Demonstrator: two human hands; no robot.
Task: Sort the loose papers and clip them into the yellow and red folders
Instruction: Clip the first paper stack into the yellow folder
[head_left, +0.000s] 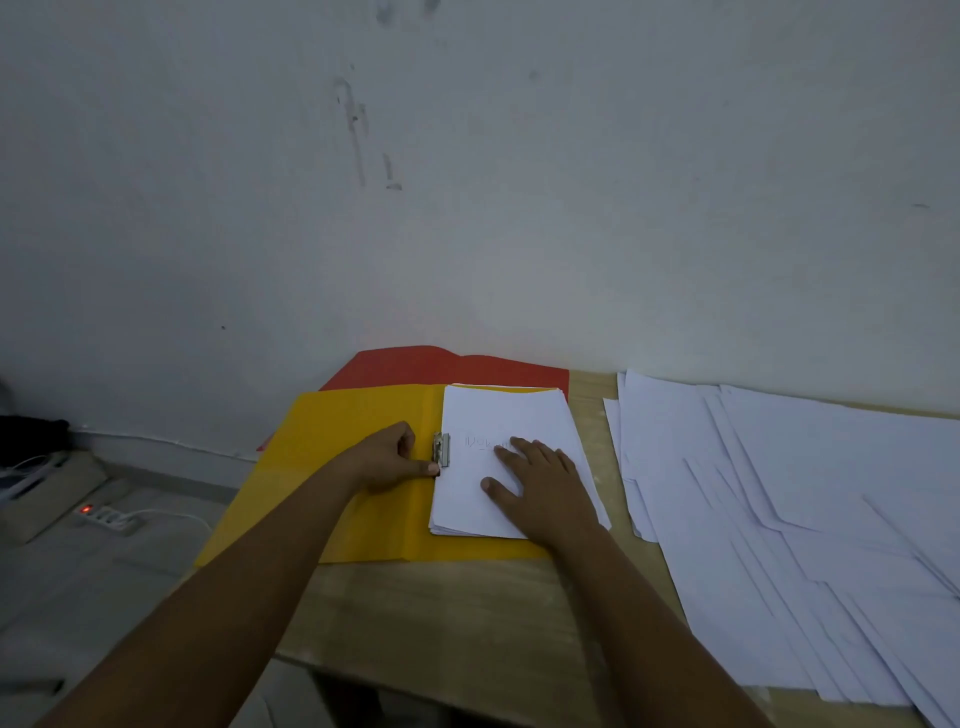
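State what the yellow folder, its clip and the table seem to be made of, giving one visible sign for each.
Yellow folder: probably thin plastic or coated card; it lies flat with an even, faintly glossy colour.
Clip: looks like metal; grey and slightly shiny.
Table: wood or a wood-look laminate; pale, with streaky grain and a matt finish.

Counts: two folders, one yellow (353, 478), one red (447, 369). One clipped stack (519, 415). One clip (441, 449). One loose spread (805, 519), right of frame; sheets uncountable. Two hands: left (387, 460), right (540, 483). One power strip (111, 517), lower left.
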